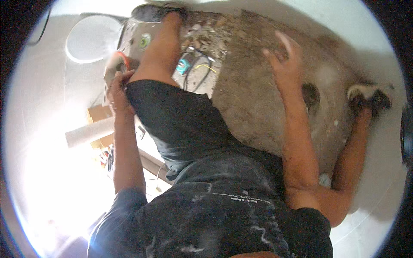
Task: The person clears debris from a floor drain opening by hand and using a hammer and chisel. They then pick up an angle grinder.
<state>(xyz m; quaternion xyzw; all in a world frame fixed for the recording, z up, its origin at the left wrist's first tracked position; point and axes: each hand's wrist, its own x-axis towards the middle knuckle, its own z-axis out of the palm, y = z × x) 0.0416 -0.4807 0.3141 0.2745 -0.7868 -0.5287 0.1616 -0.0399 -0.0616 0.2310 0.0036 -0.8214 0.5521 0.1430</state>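
Observation:
My left hand (pixel 118 89) is beside my left knee, its fingers bent around a pale object (pixel 112 64) with an orange-red edge. What kind of thing it is, I cannot make out. My right hand (pixel 287 71) hangs over the brown, dusty floor (pixel 245 81) with its fingers apart and holds nothing. Between my left leg and that brown surface lie a teal tool-like item (pixel 183 66), a yellow cord (pixel 205 67) and dark cables (pixel 202 81).
A white round disc or bucket (pixel 94 39) is at the far left, near a small green round piece (pixel 145 41). Rubble (pixel 206 36) lies beyond the cables. A dark round hole or patch (pixel 310 95) is by my right forearm. Cardboard (pixel 99 113) and a pale tube (pixel 88 132) lie left.

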